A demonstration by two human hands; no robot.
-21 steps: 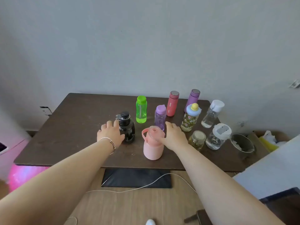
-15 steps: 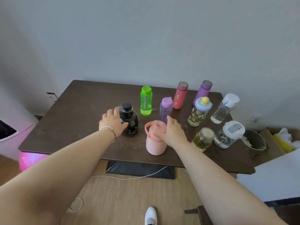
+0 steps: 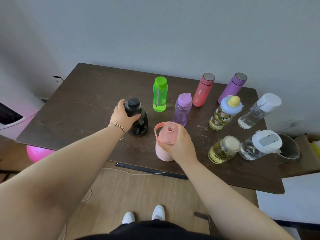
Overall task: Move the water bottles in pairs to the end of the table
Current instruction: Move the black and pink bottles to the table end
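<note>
Single head-worn wide-angle view, looking forward and steeply down from above the near edge of the table [image 3: 72,108], close enough that both forearms fill the lower frame, the wall [image 3: 173,32] behind and the wearer's shoes [image 3: 143,216] on the floor [image 3: 138,187] below.
</note>
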